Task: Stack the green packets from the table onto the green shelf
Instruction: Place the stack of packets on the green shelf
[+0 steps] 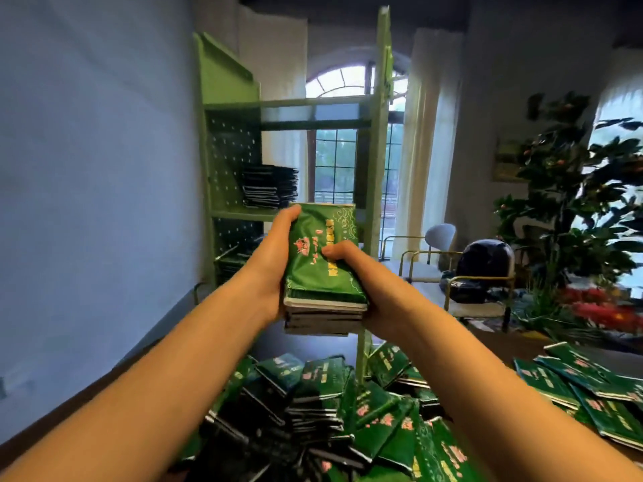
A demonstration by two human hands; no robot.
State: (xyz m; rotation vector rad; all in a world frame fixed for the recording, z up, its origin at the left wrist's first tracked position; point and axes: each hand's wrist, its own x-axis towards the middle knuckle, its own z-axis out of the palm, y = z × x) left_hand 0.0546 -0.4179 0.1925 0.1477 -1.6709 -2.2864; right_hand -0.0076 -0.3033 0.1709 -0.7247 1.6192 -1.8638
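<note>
Stack of green packets (323,273) held up between both hands, left hand (275,259) gripping its left edge, right hand (358,273) clasping its right side, thumb on top; green shelf (226,109) just beyond; loose packets (348,412) heaped on table (504,346) below

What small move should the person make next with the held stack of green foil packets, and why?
Probably ease the stack of green foil packets forward onto the middle tier of the green metal shelf, beside the dark pile there; the left hand and right hand grip it just short.
</note>
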